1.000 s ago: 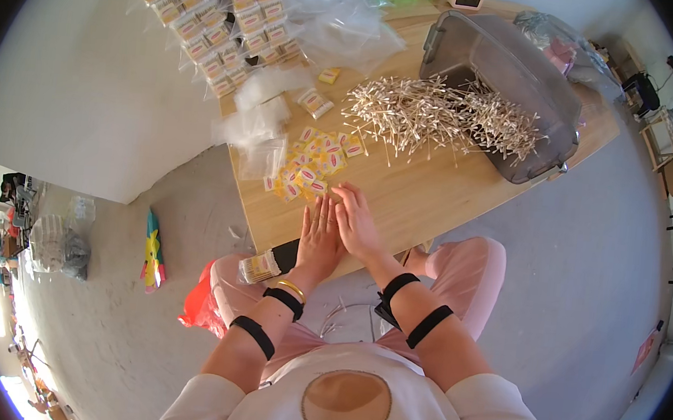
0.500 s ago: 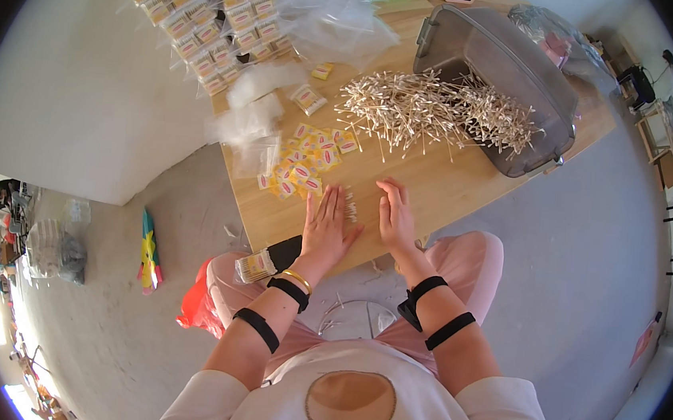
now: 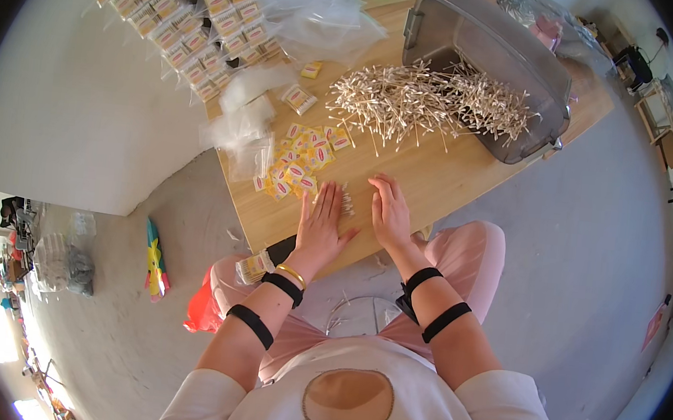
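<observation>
My left hand [image 3: 320, 229] lies flat near the table's front edge, fingers stretched out. A short row of cotton swabs [image 3: 347, 201] lies along its right side, partly hidden by the fingers. Across a small gap rests my right hand [image 3: 391, 219], its fingers loosely bent and nothing visible in them. Just beyond my left fingertips, small yellow-and-white printed cards [image 3: 299, 165] are scattered in a heap. Farther back, a big loose pile of cotton swabs [image 3: 398, 103] spills from a grey translucent plastic bin [image 3: 499, 44] tipped on its side.
Clear plastic bags [image 3: 321, 21] lie at the back, smaller ones [image 3: 240, 125] at the left edge. Many filled swab packs [image 3: 210, 7] are stacked far left. One pack [image 3: 299, 99] lies behind the cards; another [image 3: 254, 267] sits by my left wrist, at a black object [image 3: 282, 250].
The whole view has shifted slightly. Both hands keep nearly the same place and pose on the table, beside the short row of cotton swabs.
</observation>
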A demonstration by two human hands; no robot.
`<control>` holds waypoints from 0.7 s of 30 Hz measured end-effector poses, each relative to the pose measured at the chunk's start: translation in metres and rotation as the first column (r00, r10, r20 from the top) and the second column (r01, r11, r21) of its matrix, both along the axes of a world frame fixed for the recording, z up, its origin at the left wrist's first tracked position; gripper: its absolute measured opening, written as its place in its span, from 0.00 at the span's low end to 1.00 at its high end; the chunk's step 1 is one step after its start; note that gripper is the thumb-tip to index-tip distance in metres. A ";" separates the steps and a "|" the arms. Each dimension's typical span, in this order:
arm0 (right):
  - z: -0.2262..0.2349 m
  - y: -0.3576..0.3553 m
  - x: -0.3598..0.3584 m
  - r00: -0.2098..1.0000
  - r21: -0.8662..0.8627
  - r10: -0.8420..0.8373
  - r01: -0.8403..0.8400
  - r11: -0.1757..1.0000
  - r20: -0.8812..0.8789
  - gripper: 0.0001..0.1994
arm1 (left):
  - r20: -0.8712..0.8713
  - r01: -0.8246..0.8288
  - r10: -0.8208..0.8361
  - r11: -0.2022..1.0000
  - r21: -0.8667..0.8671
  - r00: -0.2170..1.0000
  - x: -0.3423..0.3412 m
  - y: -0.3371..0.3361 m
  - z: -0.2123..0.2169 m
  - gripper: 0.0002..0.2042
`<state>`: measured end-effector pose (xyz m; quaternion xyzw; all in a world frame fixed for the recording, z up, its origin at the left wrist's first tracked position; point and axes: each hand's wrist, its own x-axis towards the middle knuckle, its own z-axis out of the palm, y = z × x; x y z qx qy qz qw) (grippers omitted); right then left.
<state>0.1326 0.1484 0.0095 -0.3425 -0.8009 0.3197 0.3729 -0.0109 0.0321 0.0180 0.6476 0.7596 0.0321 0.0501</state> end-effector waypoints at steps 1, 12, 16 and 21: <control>0.000 -0.001 -0.001 1.000 0.002 0.001 -0.001 1.000 0.008 0.14 | 0.013 -0.017 0.017 1.000 0.000 1.000 0.000 0.002 -0.001 0.46; 0.000 0.000 0.000 1.000 0.068 0.018 -0.018 0.997 0.011 0.13 | 0.003 0.024 -0.025 1.000 0.014 1.000 0.011 -0.010 -0.005 0.45; -0.002 0.001 -0.001 0.999 0.104 0.022 -0.024 0.994 0.024 0.14 | -0.028 0.011 -0.011 1.000 0.017 1.000 0.015 -0.012 -0.006 0.44; -0.003 0.001 -0.001 0.999 0.097 0.031 -0.034 0.995 0.029 0.14 | -0.050 -0.048 0.049 0.999 0.021 0.998 0.013 -0.011 -0.001 0.43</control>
